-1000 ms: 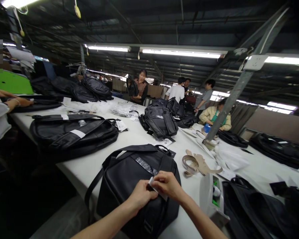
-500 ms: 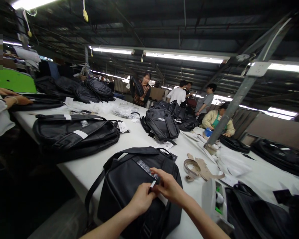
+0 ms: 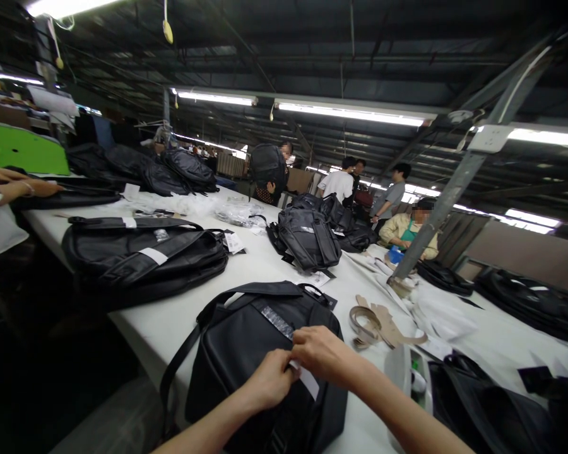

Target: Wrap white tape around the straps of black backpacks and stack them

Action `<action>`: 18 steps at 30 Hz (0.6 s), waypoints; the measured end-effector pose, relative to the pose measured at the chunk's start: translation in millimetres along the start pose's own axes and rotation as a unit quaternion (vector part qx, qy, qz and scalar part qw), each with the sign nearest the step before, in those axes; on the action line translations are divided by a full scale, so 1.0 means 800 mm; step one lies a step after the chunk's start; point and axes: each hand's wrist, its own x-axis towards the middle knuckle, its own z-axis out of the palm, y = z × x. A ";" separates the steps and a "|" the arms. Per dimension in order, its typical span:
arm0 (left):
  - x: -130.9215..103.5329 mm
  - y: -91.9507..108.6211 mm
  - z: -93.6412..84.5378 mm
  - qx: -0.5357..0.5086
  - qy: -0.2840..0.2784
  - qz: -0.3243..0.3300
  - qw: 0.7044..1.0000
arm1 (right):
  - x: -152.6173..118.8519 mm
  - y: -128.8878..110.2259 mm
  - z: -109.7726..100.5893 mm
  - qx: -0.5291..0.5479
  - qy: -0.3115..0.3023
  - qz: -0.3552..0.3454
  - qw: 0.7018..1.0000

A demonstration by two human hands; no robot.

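Note:
A black backpack lies on the white table in front of me, a clear plastic-covered strip across its upper part. My left hand is closed over the middle of the bag, its thumb and fingers pinched at the end of a white band. Against it, my right hand is closed too, with fingers curled down at the same spot. The fingers hide what lies between them, so what the right hand grips cannot be made out.
Another black backpack lies to the left and more are piled ahead. Tan strips, a white bin and a slanted metal post stand right. A person's hands reach in at far left.
My right hand has turned over and its raised fingers have closed down beside my left hand. The white piece that stuck up between them is now covered. Across the table, a person has swung a backpack round.

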 end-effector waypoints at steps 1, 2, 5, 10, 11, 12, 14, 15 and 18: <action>0.000 -0.001 0.000 0.001 0.005 0.004 1.000 | -0.002 -0.001 0.008 -0.011 0.015 -0.004 1.000; -0.001 -0.002 0.000 0.006 0.016 -0.001 1.000 | -0.005 -0.001 0.018 -0.013 0.033 -0.005 0.999; -0.002 -0.007 0.002 0.018 0.036 -0.031 0.999 | -0.017 -0.002 0.049 0.023 0.108 -0.013 0.994; 0.001 -0.012 0.006 -0.040 0.017 -0.043 0.998 | -0.032 0.001 0.053 0.057 0.138 -0.031 0.988; 0.002 -0.011 0.005 -0.056 0.012 -0.043 0.997 | -0.034 0.002 0.047 0.044 0.122 -0.035 0.991; 0.002 -0.010 0.004 -0.074 0.005 -0.044 0.996 | -0.035 0.002 0.041 0.032 0.103 -0.039 0.993; 0.001 -0.008 0.001 -0.120 -0.014 -0.045 0.992 | -0.036 0.003 0.032 0.024 0.070 -0.042 0.996; 0.000 -0.006 0.000 -0.145 -0.025 -0.046 0.988 | -0.037 0.002 0.029 0.028 0.059 -0.040 0.997; -0.008 -0.003 -0.004 -0.215 -0.049 -0.046 0.974 | -0.040 -0.002 0.030 0.065 0.046 -0.028 0.996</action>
